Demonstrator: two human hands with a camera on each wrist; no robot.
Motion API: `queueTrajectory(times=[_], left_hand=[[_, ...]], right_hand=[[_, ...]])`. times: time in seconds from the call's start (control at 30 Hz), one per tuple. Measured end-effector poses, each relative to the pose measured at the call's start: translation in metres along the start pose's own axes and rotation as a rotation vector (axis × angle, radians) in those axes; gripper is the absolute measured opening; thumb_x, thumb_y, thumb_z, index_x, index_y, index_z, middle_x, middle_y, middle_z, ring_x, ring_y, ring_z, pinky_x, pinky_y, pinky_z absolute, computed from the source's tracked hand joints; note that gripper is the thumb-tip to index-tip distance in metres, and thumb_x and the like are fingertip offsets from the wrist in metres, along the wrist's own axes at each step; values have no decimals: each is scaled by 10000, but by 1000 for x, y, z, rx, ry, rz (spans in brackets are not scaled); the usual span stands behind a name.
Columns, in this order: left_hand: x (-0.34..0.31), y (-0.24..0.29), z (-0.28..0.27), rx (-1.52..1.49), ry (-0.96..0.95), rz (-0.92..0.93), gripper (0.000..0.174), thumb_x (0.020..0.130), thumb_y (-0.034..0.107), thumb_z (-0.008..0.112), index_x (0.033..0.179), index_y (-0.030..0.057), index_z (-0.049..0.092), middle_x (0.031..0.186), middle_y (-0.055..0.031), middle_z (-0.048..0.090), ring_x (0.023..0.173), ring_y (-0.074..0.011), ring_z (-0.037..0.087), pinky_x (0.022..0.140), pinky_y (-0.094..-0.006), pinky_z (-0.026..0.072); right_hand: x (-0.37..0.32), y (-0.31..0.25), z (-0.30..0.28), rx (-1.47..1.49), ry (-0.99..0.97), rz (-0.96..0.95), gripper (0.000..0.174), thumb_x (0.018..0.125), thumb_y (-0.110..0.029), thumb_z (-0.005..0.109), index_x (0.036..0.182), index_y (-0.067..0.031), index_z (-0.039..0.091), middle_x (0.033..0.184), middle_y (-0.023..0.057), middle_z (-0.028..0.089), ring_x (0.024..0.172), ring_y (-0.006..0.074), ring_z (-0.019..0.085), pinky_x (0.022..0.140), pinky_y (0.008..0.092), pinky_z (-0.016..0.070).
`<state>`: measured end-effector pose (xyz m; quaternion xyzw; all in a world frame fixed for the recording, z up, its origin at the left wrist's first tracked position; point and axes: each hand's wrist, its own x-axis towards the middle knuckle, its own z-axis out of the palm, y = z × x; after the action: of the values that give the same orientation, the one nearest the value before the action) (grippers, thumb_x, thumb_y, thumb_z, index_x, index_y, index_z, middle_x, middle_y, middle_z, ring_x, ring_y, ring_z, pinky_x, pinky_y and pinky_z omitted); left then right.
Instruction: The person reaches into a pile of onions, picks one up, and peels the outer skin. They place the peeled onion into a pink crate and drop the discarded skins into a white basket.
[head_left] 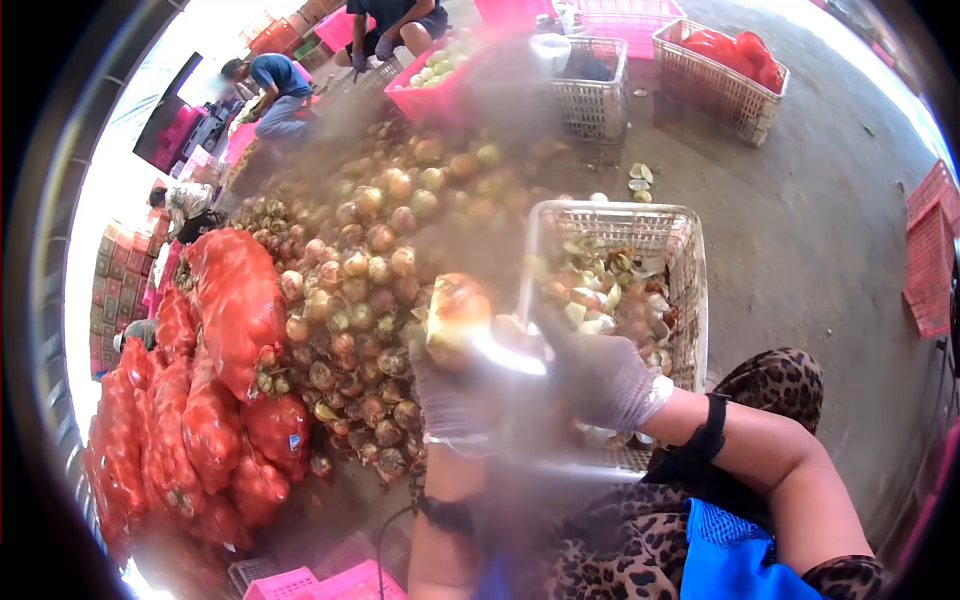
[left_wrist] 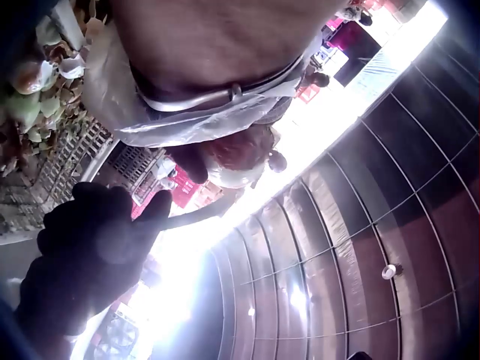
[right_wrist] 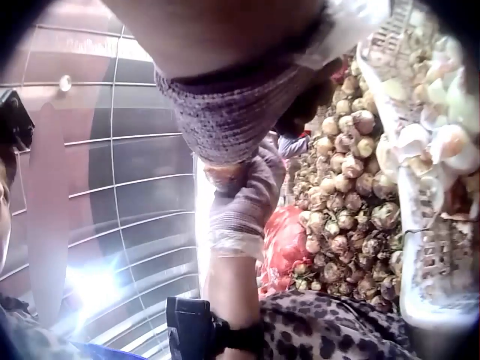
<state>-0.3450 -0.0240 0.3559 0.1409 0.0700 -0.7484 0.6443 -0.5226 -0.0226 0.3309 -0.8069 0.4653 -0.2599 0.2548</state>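
Observation:
My gloved left hand point(head_left: 452, 395) grips an onion point(head_left: 458, 305) whose side is pale where the brown skin is gone. In the left wrist view, the onion point(left_wrist: 238, 159) shows brown skin above and a white part below. My gloved right hand point(head_left: 608, 378) holds a knife, its blade point(head_left: 510, 353) bright with glare in the head view. Seen from the left wrist, the knife blade point(left_wrist: 201, 214) reaches from the right hand point(left_wrist: 97, 251) toward the onion's underside. The right wrist view shows the left hand point(right_wrist: 244, 199) beyond the right, with the knife hidden.
A white crate point(head_left: 690, 290) with onions and peelings stands before me at the right. A large onion heap point(head_left: 370, 260) spreads ahead and left, beside full red mesh sacks point(head_left: 235, 310). Farther back are a pink crate point(head_left: 425, 95), a crate with red bags point(head_left: 720, 85) and people crouching.

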Motion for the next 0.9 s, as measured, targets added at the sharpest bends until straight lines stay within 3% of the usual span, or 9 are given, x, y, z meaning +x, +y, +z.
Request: queueTrajectory(times=[0.07, 0.3, 0.4, 0.43, 0.47, 0.5, 0.57, 0.73, 0.9], left_hand=[[12, 5, -18, 109, -127, -58, 616, 836, 462, 671, 1247, 25, 534, 1189, -174, 608, 1017, -322, 636, 814, -419, 590], [20, 5, -45, 280, 40, 36, 677, 824, 556, 642, 1247, 40, 526, 1134, -142, 628, 971, -294, 657, 782, -419, 609], [15, -4, -42, 623, 0, 138, 686, 827, 560, 637, 1263, 45, 516, 1130, -140, 631, 959, -289, 662, 737, -407, 619], [14, -10, -43, 799, -7, 209, 686, 828, 557, 637, 1269, 47, 512, 1132, -141, 631, 957, -288, 662, 726, -404, 620], [13, -15, -43, 976, -15, 278, 686, 830, 554, 637, 1275, 48, 508, 1133, -143, 631, 955, -288, 663, 716, -402, 622], [13, -20, -41, 1155, -28, 348, 687, 832, 551, 637, 1281, 50, 504, 1135, -144, 631, 953, -288, 664, 705, -399, 624], [0, -21, -4, 467, 68, -54, 685, 847, 553, 623, 1296, 52, 496, 1137, -133, 623, 902, -270, 666, 678, -346, 614], [7, -18, -7, 1183, -142, 162, 811, 776, 495, 752, 1363, 47, 416, 1204, -97, 543, 1080, -211, 564, 847, -363, 539], [16, -28, -29, 1468, -255, 388, 916, 700, 405, 841, 1390, 50, 354, 1285, -128, 489, 1151, -236, 525, 948, -365, 505]], right_hand=[[5, 2, 4, -123, -36, -23, 703, 806, -226, 629, 1404, -40, 311, 795, 148, 605, 684, 312, 643, 510, 414, 489], [10, 3, 3, 97, 34, 129, 539, 866, -164, 597, 1362, -75, 405, 790, 120, 629, 668, 256, 644, 533, 364, 507], [19, 17, -6, 1367, 53, 592, 361, 885, -195, 619, 1206, -43, 556, 796, 64, 637, 648, 166, 619, 561, 294, 514], [22, 23, -17, 1335, 13, 691, 377, 923, -112, 562, 1297, -71, 555, 804, -37, 617, 575, 55, 552, 528, 198, 492], [27, 27, -23, 1299, -48, 864, 322, 929, -134, 568, 1244, -67, 585, 823, -6, 608, 597, 53, 557, 513, 194, 478], [26, 27, -24, 1250, -40, 872, 298, 926, -153, 578, 1211, -68, 600, 823, -1, 606, 607, 60, 560, 515, 200, 474], [22, 25, -22, 1208, -24, 802, 280, 916, -179, 597, 1172, -68, 614, 823, 6, 606, 632, 74, 570, 535, 214, 475], [18, 34, -15, 857, -43, 477, 315, 832, -242, 687, 1025, 5, 657, 895, 96, 661, 762, 162, 638, 718, 310, 510], [13, 28, -9, 1230, 109, 600, 424, 823, -169, 676, 1174, 43, 565, 995, 134, 637, 841, 194, 638, 677, 314, 544]])
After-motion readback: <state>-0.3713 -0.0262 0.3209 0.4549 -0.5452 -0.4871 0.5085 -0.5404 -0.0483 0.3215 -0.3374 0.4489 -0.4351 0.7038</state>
